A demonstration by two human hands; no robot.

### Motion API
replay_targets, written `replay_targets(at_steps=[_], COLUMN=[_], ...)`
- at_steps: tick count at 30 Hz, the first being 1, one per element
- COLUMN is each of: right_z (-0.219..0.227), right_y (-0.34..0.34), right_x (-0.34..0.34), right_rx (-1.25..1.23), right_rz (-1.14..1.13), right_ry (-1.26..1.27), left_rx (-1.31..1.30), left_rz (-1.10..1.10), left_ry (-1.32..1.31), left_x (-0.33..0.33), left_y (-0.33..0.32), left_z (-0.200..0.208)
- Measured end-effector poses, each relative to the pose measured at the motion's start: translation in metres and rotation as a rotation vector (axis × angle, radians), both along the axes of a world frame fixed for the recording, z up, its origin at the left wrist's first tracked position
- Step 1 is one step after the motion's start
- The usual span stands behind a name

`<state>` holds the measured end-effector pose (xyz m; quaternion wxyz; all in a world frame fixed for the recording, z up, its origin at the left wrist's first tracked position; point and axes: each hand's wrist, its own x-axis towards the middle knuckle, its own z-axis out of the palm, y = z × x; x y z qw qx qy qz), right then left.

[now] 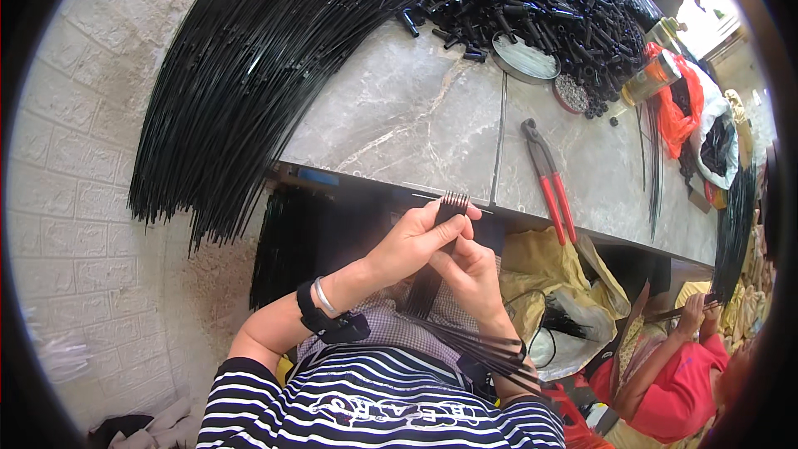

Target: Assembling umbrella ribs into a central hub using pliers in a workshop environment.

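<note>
My left hand (413,241) and my right hand (468,277) are both closed around a small bundle of thin black rods (451,206), held upright just below the marble table's front edge (391,187). The rod tips stick out above my left fingers. The lower ends fan out over my lap (490,349). My left wrist carries a silver bangle and a black strap (326,309).
A large fan of long black rods (241,75) overhangs the table's left end. A heap of short black tubes (515,0) lies at the back, with a round tin (524,58), red-handled pliers (549,183), a single long rod (497,141). Another person in red (673,366) sits at right.
</note>
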<state>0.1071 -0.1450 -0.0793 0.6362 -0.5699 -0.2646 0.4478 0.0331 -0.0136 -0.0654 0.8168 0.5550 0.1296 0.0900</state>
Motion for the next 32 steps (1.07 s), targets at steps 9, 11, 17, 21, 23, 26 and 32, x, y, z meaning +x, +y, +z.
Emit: replay_targets(at_steps=[9,11,17,21,23,26,32], right_z=[0.008,0.008,0.016,0.023,0.023,0.018,0.017], right_y=[0.009,0.009,0.014,0.016,0.016,0.015,0.014], right_x=[-0.006,-0.005,-0.008,-0.007,-0.006,-0.004,-0.005], right_rx=[-0.010,-0.040,-0.020,0.019,-0.020,-0.060,-0.034], right_rz=[-0.094,-0.076,-0.077,-0.075,-0.057,-0.029,-0.029], right_ry=[-0.051,-0.143,0.019,0.099,0.135,0.086,0.100], left_rx=[0.123,0.177,0.184,0.084,0.112,0.078,0.083], left_rz=[0.178,0.227,0.241,0.232,0.378,0.406,0.406], left_ry=[0.037,0.063,0.119,0.112,0.005,-0.012,-0.025], left_x=[-0.012,-0.015,-0.026,-0.026,-0.022,-0.019,-0.020], left_y=[0.004,0.007,0.011,0.014,0.017,0.027,0.037], left_z=[0.014,0.011,0.005,0.012,0.014,0.018,0.018])
